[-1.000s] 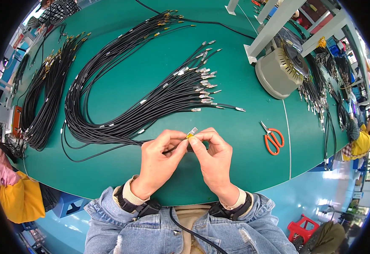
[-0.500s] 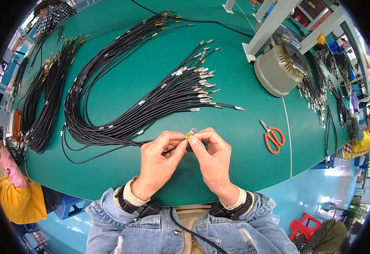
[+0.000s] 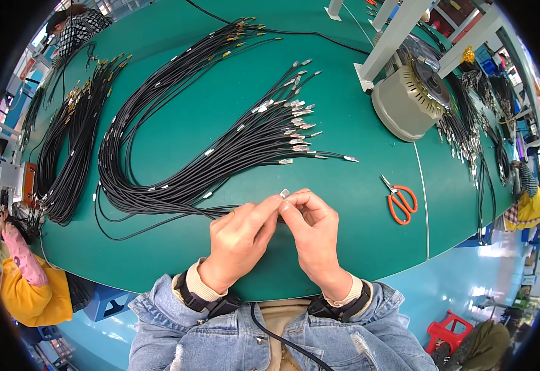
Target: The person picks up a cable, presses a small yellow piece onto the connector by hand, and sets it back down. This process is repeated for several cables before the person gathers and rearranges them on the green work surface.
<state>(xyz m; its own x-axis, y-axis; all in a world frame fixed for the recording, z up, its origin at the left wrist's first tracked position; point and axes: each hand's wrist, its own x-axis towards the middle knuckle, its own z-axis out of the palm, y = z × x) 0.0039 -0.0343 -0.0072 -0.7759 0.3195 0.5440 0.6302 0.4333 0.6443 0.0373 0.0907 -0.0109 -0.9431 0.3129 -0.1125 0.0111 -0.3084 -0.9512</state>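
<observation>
Both hands meet over the near middle of the green table. A small silver metal connector (image 3: 284, 193) pokes up between my fingertips; its lower part is hidden. My left hand (image 3: 238, 240) is closed, thumb and index finger pressed together at the connector's base. Closed in a pinch too, my right hand (image 3: 313, 235) grips the connector from the other side. Black cable running left from under my left hand belongs to a large curved bundle of black cables (image 3: 177, 179), with silver connector ends at right and brass-coloured ends at the top.
Orange-handled cutters (image 3: 401, 201) lie right of my hands. A grey round machine (image 3: 409, 102) stands beside white metal posts (image 3: 396, 40). Another cable bundle (image 3: 66, 161) lies at left, more cables (image 3: 468, 145) at far right. Other people sit around the table.
My left fingers have moved up and right against the connector, covering the yellow part seen earlier between the hands. My right hand keeps its pinch.
</observation>
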